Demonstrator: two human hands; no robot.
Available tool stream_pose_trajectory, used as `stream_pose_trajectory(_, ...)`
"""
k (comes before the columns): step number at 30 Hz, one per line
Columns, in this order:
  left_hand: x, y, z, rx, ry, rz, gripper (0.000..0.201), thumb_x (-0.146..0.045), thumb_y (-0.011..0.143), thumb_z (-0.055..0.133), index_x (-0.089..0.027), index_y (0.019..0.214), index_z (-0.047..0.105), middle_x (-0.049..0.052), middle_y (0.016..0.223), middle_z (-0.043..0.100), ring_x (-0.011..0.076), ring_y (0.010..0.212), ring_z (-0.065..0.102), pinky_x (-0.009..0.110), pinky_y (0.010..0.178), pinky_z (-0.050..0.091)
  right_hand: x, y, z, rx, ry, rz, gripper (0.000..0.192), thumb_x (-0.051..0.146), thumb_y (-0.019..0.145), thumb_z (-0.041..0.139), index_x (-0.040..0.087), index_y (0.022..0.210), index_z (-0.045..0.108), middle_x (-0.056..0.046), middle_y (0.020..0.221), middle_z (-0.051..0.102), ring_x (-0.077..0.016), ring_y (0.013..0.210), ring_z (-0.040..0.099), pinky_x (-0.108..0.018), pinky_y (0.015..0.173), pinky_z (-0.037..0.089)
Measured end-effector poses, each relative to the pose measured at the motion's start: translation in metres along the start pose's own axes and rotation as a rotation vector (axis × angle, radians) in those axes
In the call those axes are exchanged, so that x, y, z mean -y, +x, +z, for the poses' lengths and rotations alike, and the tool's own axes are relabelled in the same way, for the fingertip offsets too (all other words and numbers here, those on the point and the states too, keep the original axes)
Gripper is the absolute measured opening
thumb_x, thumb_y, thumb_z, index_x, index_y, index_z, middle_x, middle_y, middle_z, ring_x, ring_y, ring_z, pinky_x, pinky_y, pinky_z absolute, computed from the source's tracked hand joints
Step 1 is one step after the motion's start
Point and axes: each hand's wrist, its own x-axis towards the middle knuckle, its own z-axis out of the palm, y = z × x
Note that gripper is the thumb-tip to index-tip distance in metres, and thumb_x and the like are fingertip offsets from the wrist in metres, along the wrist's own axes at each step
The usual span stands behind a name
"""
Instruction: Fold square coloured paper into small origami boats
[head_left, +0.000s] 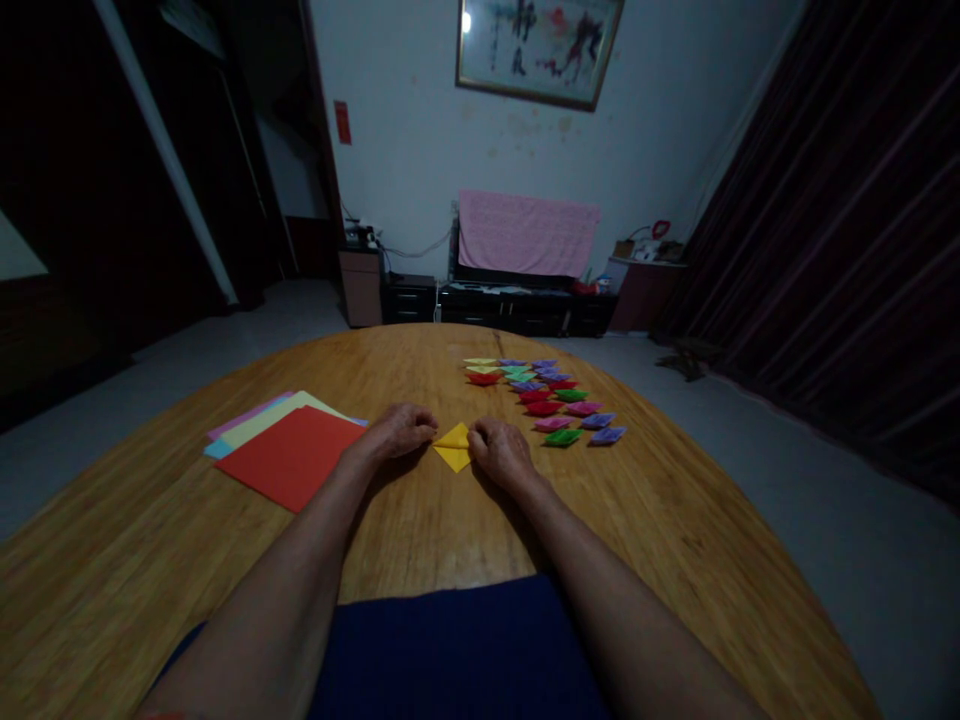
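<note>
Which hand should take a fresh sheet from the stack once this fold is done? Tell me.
Left, probably. The left hand rests at the yellow paper on the side nearer the stack of flat sheets; the right hand sits toward the folded pieces.

Person's body, head view: two bare forearms, two bare hands, dark blue garment at the near edge.

Left hand (395, 432) and right hand (500, 450): no gloves, rings or bands seen. Both forearms bare from wrist to the bottom of the frame; no watch, no bracelet, no cuff visible. Knuckles and finger joints show clearly; skin on the backs of the hands looks creased. Plain navy-blue cloth garment (457, 650) fills the gap between the forearms; smooth, no print, seam or button discernible in the dim light. Sleeve length cannot be told.
</note>
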Motion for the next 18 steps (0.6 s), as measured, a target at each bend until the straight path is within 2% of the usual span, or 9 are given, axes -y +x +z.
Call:
stream_pose_trajectory(3, -0.006, -0.005, -0.004, 0.028, 0.115, -0.038, 0.025, -0.035, 0.075, 0.058, -0.016, 0.076, 0.075, 0.002, 0.062, 0.064, 0.0147, 0.059, 0.054, 0.026, 0.053, 0.034, 0.003, -0.001, 0.002, -0.015, -0.025, 0.012, 0.022, 0.024, 0.091, 0.052, 0.020, 0.096, 0.073, -0.010, 0.096, 0.075, -0.0209, 0.085, 0.066, -0.027, 0.069, 0.041)
stream_pose_trajectory(5, -0.011, -0.008, -0.004, 0.030, 0.156, -0.050, 0.026, -0.037, 0.075, 0.060, -0.017, 0.079, 0.076, 0.003, 0.063, 0.065, 0.0152, 0.059, 0.055, 0.026, 0.053, 0.033, 0.004, -0.001, 0.003, -0.032, -0.035, 0.021, 0.021, 0.023, 0.091, 0.052, 0.019, 0.096, 0.072, -0.010, 0.096, 0.074, -0.0211, 0.085, 0.066, -0.027, 0.070, 0.041)
stream_pose_trajectory(8, -0.018, -0.008, 0.001, 0.023, 0.246, 0.004, 0.025, -0.036, 0.076, 0.060, -0.019, 0.083, 0.077, 0.003, 0.069, 0.067, 0.0160, 0.064, 0.056, 0.027, 0.057, 0.034, 0.004, -0.001, 0.005, -0.044, -0.040, 0.011, 0.020, 0.022, 0.091, 0.052, 0.020, 0.094, 0.072, -0.010, 0.096, 0.073, -0.0206, 0.086, 0.065, -0.027, 0.071, 0.041)
stream_pose_trajectory(12, -0.020, -0.005, 0.005, 0.019, 0.349, 0.044, 0.022, -0.031, 0.078, 0.057, -0.018, 0.079, 0.075, 0.004, 0.069, 0.065, 0.0162, 0.066, 0.054, 0.028, 0.059, 0.033, 0.001, -0.001, 0.004, -0.054, -0.029, -0.018, 0.020, 0.022, 0.091, 0.051, 0.019, 0.093, 0.070, -0.010, 0.097, 0.071, -0.0199, 0.089, 0.063, -0.027, 0.073, 0.041)
stream_pose_trajectory(15, -0.019, -0.004, 0.005, 0.006, 0.312, 0.060, 0.020, -0.029, 0.079, 0.057, -0.017, 0.079, 0.072, 0.003, 0.069, 0.064, 0.0156, 0.066, 0.054, 0.027, 0.061, 0.035, 0.001, 0.000, 0.002, -0.034, 0.004, -0.034, 0.019, 0.023, 0.090, 0.052, 0.017, 0.093, 0.070, -0.011, 0.097, 0.071, -0.0204, 0.089, 0.062, -0.027, 0.075, 0.042)
stream_pose_trajectory(18, -0.017, -0.005, 0.004, -0.006, 0.145, 0.027, 0.018, -0.029, 0.080, 0.058, -0.015, 0.077, 0.069, 0.001, 0.066, 0.060, 0.0144, 0.063, 0.052, 0.026, 0.059, 0.037, 0.000, 0.000, 0.001, -0.023, 0.049, -0.028, 0.018, 0.027, 0.088, 0.056, 0.016, 0.093, 0.070, -0.010, 0.092, 0.071, -0.0208, 0.086, 0.062, -0.029, 0.076, 0.042)
